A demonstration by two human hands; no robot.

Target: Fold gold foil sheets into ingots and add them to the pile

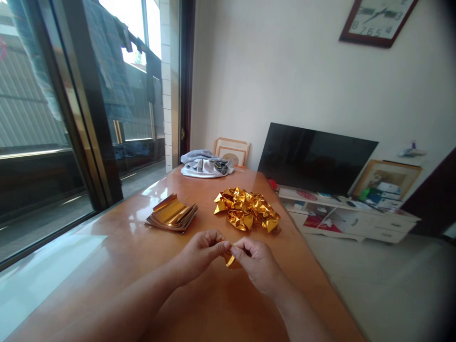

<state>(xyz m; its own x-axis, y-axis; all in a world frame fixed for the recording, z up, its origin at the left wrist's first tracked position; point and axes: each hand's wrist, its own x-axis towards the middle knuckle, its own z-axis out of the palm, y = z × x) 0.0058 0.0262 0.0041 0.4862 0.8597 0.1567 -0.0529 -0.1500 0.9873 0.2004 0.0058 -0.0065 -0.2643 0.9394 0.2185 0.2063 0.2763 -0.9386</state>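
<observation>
- A glossy wooden table [117, 237] stretches ahead of the hands, reflecting light from the window.
- Ahead and to the left of the hands sits a stack of gold foil sheets [171, 213].
- Just beyond the hands lies a crumpled heap of gold foil [246, 209].
- Far ahead, a folded grey cloth [206, 165] rests at the table's end.
- Right of the table, well beyond the hands, a black TV screen [313, 159] stands on a white TV cabinet [342, 213].
- To the left, clothes [110, 61] hang behind a glass window [46, 95].
- Both forearms reach in from below, bringing the left hand [199, 254] and right hand [256, 263] close together.
- Their fingers [217, 245] pinch a small piece of gold foil [231, 260] between the hands, above the table.
</observation>
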